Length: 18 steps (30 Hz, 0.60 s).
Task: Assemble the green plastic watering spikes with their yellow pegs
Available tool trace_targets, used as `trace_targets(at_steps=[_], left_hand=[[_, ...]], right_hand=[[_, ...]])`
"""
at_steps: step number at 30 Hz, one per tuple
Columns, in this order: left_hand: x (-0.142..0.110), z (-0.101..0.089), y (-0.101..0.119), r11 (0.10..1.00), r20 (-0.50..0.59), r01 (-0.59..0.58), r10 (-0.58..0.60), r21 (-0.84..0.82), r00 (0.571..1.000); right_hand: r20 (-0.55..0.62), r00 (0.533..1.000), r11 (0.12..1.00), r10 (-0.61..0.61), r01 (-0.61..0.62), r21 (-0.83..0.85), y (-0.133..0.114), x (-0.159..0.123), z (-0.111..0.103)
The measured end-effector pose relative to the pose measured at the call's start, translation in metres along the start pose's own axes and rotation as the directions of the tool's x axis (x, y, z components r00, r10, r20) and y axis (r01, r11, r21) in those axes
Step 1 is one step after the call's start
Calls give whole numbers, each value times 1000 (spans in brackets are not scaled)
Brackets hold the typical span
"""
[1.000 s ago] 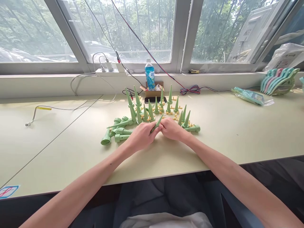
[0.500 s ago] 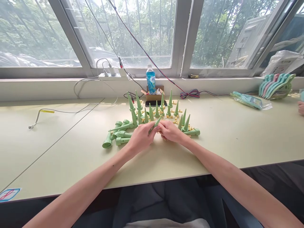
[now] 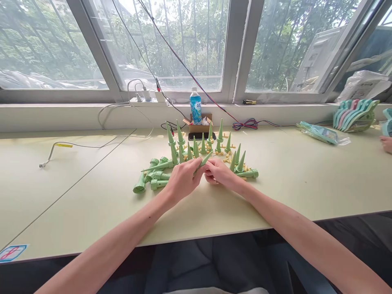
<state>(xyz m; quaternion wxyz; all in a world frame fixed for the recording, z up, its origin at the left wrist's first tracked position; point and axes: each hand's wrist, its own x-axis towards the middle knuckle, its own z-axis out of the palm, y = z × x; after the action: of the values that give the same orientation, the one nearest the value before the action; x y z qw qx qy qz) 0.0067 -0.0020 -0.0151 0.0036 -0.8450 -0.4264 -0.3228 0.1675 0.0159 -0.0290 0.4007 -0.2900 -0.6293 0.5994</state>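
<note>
My left hand [image 3: 184, 179] is closed around a green plastic watering spike [image 3: 207, 158], whose pointed tip slants up to the right. Against it, my right hand [image 3: 221, 173] has its fingers curled in at the spike; whatever they pinch is hidden behind them. Beyond both hands, several green spikes [image 3: 220, 131] stand upright among small yellow valve pieces [image 3: 227, 158]. More spikes lie on their sides to the left, one with its hollow wide end [image 3: 139, 188] facing me. Another lying spike [image 3: 251, 174] is right of my right wrist.
A blue drink bottle [image 3: 195, 107] stands at a small cardboard box [image 3: 200, 127], behind a dark phone [image 3: 201, 136]. A white cable [image 3: 88, 144] crosses the table's left side. Bagged items [image 3: 320, 132] and a stack of pastel plastic pieces [image 3: 355, 115] sit right, near another person's hand [image 3: 386, 143].
The whole view has shifted slightly downward. My hands stay together, and the spike in my left hand has tilted a little farther to the right.
</note>
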Motion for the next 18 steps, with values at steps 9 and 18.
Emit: trace_targets(at_steps=[9,18], left_hand=[[0,1,0,996,18,-10,11,-89,1000],[3,2,1,978,-10,94,-98,-185,995]], right_hand=[[-6,996,989,94,-92,116,6,2,-2],[-40,996,982,79,-71,176,5,3,1]])
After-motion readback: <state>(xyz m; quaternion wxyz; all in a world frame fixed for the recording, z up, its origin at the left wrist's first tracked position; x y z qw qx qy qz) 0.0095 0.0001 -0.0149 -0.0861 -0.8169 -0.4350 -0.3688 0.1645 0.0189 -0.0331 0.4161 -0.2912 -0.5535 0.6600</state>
